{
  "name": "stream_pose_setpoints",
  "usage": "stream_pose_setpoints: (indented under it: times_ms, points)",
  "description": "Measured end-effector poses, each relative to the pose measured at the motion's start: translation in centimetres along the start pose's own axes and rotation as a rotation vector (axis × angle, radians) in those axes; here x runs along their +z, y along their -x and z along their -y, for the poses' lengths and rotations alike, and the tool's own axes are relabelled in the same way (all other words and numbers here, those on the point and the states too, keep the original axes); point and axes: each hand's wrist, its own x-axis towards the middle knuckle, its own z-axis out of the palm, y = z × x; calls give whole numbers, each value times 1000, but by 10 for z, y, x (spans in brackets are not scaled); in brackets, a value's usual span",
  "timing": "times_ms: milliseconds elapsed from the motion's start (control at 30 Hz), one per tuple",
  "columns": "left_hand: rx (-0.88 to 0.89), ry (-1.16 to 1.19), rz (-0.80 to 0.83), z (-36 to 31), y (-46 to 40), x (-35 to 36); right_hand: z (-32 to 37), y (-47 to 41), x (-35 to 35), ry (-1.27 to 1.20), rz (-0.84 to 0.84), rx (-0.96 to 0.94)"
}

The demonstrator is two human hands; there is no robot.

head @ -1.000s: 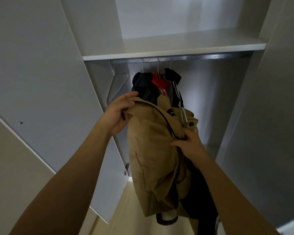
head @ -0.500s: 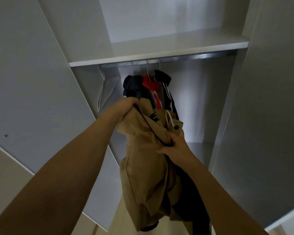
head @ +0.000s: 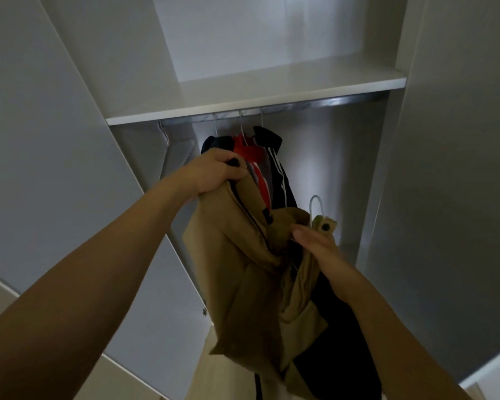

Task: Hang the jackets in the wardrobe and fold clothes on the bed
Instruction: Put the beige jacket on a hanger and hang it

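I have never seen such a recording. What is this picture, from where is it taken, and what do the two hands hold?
There is no machine here. A person wears a camera on the head, so the one picture looks forward and up into an open wardrobe, with both arms reaching in from below.

The left hand grips the top edge of a tan jacket. The right hand holds the same jacket near its collar, beside the white hook of a hanger that sticks up from it. This hook is not yet on the metal rail.

Under the white shelf, dark and red clothes already hang from the rail. A bare hanger hangs at the left end.
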Motion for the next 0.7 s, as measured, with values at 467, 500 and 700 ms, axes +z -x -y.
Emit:
stream_pose_setpoints:
  times_ms: [467,500,700]
  points:
    - [16,-471,173,-2,34,-6,51,-15,23,3,-251,-179]
    - [-22,-501,147,13,36,-7,50,-14,22,-20,-254,-174]
    - [-84,-361,-11,62,31,5,45,-11,17,-233,-215,-96]
